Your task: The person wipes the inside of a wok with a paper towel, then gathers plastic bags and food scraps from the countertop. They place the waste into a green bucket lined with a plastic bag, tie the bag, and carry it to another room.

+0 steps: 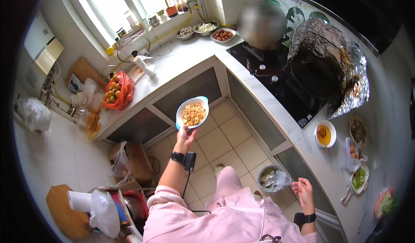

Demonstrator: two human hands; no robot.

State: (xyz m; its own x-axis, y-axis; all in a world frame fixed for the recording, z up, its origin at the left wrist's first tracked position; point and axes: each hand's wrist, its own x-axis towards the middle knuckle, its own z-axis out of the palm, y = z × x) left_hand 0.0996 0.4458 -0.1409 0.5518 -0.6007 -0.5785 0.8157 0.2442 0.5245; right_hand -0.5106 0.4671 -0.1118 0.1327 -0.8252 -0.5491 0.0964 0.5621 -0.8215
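Observation:
My left hand [185, 137] grips the near end of a white bowl with a blue rim [178, 113], held out over the floor. Light brown strips of food [194, 114] lie in the bowl. Low on the right, my right hand [303, 189] is beside the counter's edge with its fingers partly bent; a wisp of clear plastic reaches its fingertips, and whether they pinch it I cannot tell. That plastic bag [281, 178] hangs over a round bin [264, 188] that stands on the floor and holds scraps.
A black wok [316, 74] with a foil splash guard [360, 90] sits on the black hob [275, 90]. Along the right counter are a bowl of beaten egg [330, 136] and a dish of chopped greens [359, 178]. Dishes of food [223, 35] stand at the back corner; a red fruit bag [126, 89] lies left.

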